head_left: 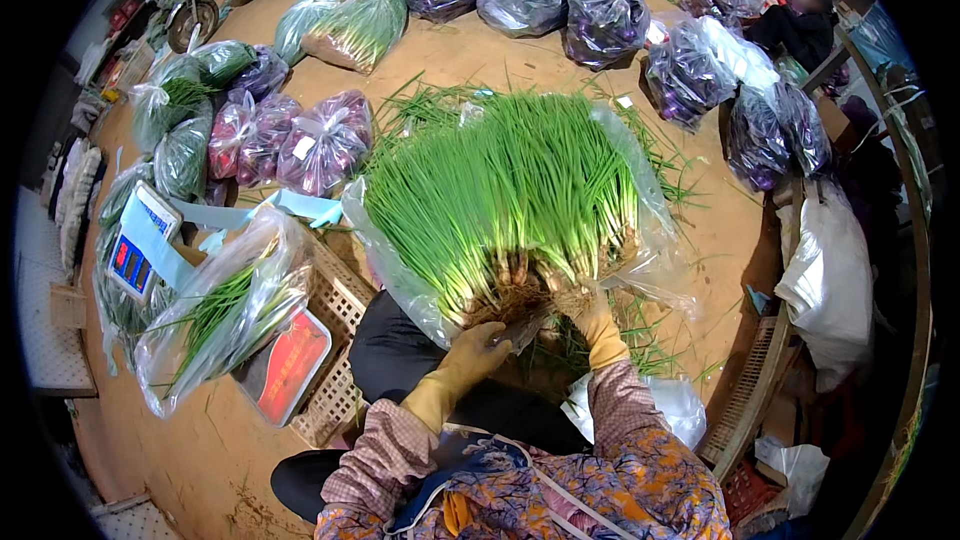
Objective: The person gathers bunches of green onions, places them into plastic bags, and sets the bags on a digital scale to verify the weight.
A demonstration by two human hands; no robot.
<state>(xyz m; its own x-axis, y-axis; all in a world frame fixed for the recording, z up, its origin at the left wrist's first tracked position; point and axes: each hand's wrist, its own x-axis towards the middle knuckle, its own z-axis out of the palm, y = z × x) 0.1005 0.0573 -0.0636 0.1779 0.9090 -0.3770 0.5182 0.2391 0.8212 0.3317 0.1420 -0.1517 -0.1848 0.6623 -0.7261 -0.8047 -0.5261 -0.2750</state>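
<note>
A wide heap of spring onions (500, 180) lies in front of me, green tops away and brown roots (520, 302) toward me. It rests in an opened clear plastic bag (395, 258), whose sides stick out left and right of it. My left hand (478, 352), in a yellow glove, is closed at the bag's near edge below the roots; its fingertips are partly hidden by the plastic. Also gloved in yellow, my right hand (588, 312) is closed around root ends at the near right of the heap.
At left, a bag of spring onions (225, 305) lies on a scale (290, 365) with a blue display (140, 255), beside a beige crate (335, 395). Filled bags (325, 140) line the left and back; dark purple bags (690, 75) stand right. A person (800, 25) sits far right.
</note>
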